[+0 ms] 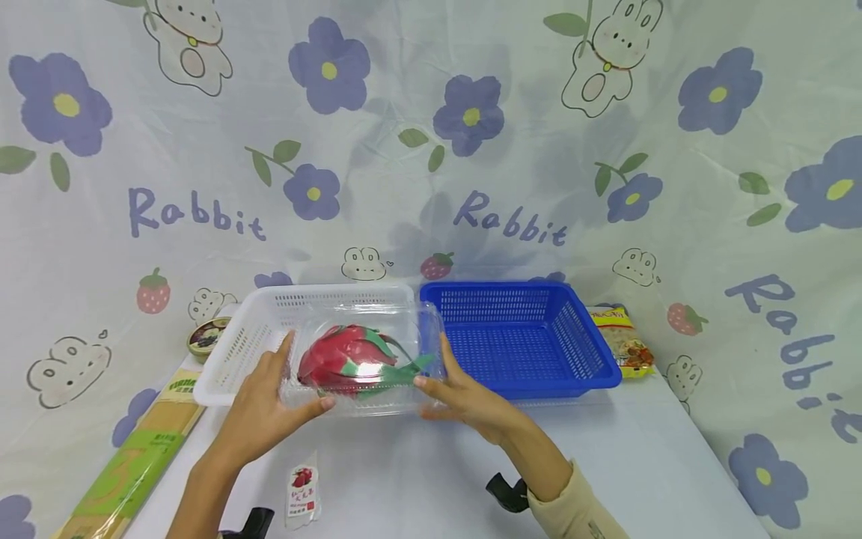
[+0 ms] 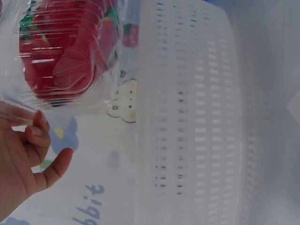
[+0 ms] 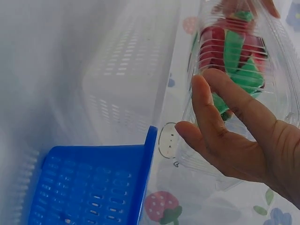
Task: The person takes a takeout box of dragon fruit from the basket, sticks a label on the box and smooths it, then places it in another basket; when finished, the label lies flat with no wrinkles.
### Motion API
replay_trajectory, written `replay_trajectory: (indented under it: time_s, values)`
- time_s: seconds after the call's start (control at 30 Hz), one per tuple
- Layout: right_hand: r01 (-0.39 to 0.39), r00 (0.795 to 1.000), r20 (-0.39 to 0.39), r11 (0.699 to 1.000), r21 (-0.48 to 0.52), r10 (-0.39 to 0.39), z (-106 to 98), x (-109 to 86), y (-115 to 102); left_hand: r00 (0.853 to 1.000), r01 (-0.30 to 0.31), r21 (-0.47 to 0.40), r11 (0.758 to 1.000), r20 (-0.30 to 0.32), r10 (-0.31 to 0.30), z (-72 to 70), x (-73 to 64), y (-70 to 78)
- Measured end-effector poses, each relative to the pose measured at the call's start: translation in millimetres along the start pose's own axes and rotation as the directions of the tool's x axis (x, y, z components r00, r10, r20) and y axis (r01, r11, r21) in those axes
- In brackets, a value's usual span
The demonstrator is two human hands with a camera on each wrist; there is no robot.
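Note:
A clear plastic clamshell box (image 1: 367, 400) with a red and green dragon fruit (image 1: 346, 355) inside is held up between both hands, overlapping the front of the white basket in the head view. My left hand (image 1: 259, 412) grips its left end, thumb along the front. At the other end my right hand (image 1: 471, 400) holds the box, with the thumb on its front edge. In the left wrist view, fingertips (image 2: 40, 119) pinch the box's rim. The right wrist view has the right hand (image 3: 243, 136) against the ribbed end of the box.
Behind the box stand a white basket (image 1: 232, 352) and, to its right, a blue basket (image 1: 518, 389). A noodle packet (image 1: 131, 457) and a round tin (image 1: 207, 337) lie on the left, a yellow food bag (image 1: 622, 340) on the right. A dragon fruit label (image 1: 303, 494) lies in front.

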State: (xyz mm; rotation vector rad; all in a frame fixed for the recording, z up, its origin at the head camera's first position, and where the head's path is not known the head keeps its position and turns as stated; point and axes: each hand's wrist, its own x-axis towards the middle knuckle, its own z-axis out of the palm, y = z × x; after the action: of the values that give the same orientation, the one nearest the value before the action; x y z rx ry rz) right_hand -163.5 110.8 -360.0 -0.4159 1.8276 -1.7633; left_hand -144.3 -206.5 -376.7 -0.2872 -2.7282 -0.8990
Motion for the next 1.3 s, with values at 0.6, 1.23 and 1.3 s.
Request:
replay_trajectory:
  time_s: [0.6,1.23,1.3]
  values:
    - [0.03,0.999,0.012,0.998,0.052,-0.031,-3.3,-21.1,12.2,1.0,0.012,0.053,0.999,-0.018,-0.011,8.2,-15.3,18.3]
    - [0.015,1.0,0.007,1.0,0.012,-0.015,-3.5,-41.9,23.4,0.998,0.025,0.059,0.998,-0.059,-0.022,22.9,-38.1,29.5]
    - [0.011,1.0,0.009,1.0,0.018,-0.012,-2.6,-44.5,25.3,0.998,0.023,0.06,0.998,-0.065,-0.019,24.1,-40.9,30.6]
